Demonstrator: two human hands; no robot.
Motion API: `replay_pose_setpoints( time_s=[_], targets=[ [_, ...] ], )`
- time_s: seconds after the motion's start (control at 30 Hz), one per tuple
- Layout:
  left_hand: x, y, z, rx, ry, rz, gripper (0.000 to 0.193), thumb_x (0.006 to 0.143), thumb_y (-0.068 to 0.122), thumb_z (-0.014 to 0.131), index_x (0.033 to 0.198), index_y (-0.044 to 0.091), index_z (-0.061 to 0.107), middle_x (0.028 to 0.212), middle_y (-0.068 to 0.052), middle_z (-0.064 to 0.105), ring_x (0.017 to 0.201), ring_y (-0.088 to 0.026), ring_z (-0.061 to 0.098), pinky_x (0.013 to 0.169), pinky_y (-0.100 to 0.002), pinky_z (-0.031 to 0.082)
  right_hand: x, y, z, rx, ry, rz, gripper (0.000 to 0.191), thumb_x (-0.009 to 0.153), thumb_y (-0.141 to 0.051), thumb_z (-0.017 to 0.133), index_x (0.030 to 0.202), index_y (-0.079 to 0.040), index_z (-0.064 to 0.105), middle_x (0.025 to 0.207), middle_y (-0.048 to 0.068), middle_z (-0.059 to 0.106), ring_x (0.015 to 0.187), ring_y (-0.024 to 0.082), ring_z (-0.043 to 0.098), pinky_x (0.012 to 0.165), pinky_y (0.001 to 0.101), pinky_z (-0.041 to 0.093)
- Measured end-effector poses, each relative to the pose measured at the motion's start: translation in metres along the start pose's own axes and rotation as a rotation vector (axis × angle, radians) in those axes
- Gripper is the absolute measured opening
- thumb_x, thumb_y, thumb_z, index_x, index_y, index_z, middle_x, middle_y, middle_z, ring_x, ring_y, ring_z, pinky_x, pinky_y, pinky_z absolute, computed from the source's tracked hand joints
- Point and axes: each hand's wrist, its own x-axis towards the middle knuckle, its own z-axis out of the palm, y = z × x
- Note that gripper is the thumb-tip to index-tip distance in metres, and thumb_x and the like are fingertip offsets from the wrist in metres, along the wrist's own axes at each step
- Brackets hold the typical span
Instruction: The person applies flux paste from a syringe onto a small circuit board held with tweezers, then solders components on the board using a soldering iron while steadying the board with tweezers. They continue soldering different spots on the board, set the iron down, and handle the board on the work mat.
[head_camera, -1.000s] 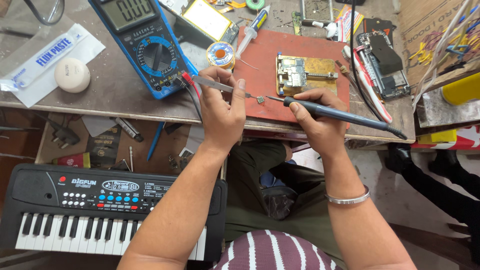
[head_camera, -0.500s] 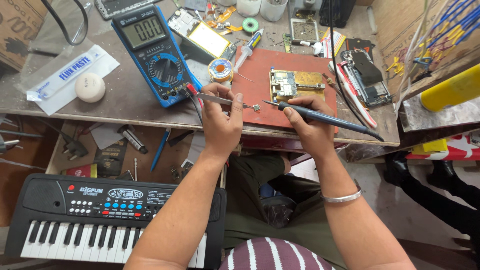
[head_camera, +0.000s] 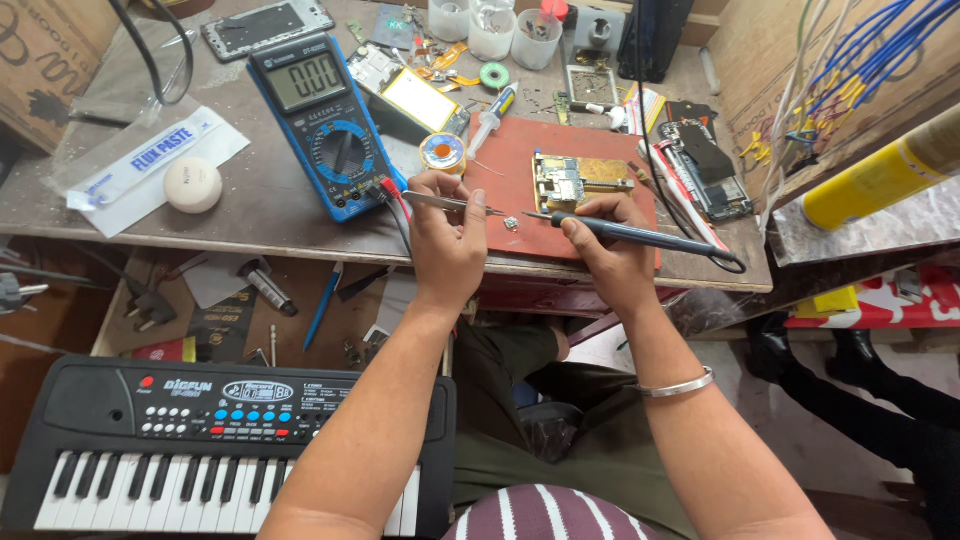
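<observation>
My left hand (head_camera: 447, 238) pinches metal tweezers (head_camera: 452, 203) whose tip points right, over the red mat (head_camera: 520, 180). My right hand (head_camera: 612, 252) grips a dark blue soldering iron (head_camera: 640, 236) like a pen, its tip aimed left. Both tips meet just above a tiny metal part (head_camera: 511, 224) lying on the mat. A gold circuit board (head_camera: 580, 178) rests on the mat right behind the iron. A solder spool (head_camera: 441, 152) stands by the mat's left edge.
A blue multimeter (head_camera: 322, 125) with red and black leads lies left of my hands. A white round tub (head_camera: 192, 184) and a flux packet (head_camera: 150, 165) sit further left. A toy keyboard (head_camera: 220, 440) is below the bench. Another person's dark legs (head_camera: 860, 385) are at right.
The view has tilted so the bench sits lower in frame. My hands keep the same grip, with the tweezers and iron tip still together over the small part.
</observation>
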Motion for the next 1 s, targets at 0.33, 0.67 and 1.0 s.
replay_pose_setpoints(
  time_s=[0.33,0.67,1.0],
  targets=[
    [0.0018,0.0001,0.0006,0.008,0.010,0.016,0.030,0.101,0.010,0.068,0.118,0.007,0.043,0.095,-0.004,0.059,0.083,-0.012,0.062,0.067,-0.028,0.049,0.0008,0.0050,-0.0019,0.091,0.024,0.024,0.023,0.097,-0.008,0.073,0.112,-0.003,0.057,0.097,0.006,0.069,0.086,0.009,0.067,0.077,0.0237,0.055],
    [0.0018,0.0004,-0.0006,-0.033,0.032,-0.046,0.028,0.100,0.007,0.066,0.116,0.007,0.044,0.100,-0.007,0.059,0.085,-0.015,0.063,0.071,-0.030,0.056,-0.0028,0.0073,-0.0037,0.109,0.047,0.029,0.024,0.097,-0.008,0.074,0.113,-0.002,0.057,0.098,0.005,0.069,0.087,0.010,0.067,0.080,0.0242,0.056],
    [0.0013,0.0008,-0.0032,-0.016,0.030,-0.025,0.027,0.100,0.006,0.066,0.116,0.005,0.044,0.102,-0.008,0.057,0.090,-0.016,0.061,0.076,-0.031,0.055,-0.0059,0.0089,-0.0034,0.152,0.057,0.025,0.023,0.097,-0.008,0.074,0.112,-0.003,0.057,0.098,0.005,0.068,0.087,0.010,0.066,0.080,0.0243,0.055]
  ],
)
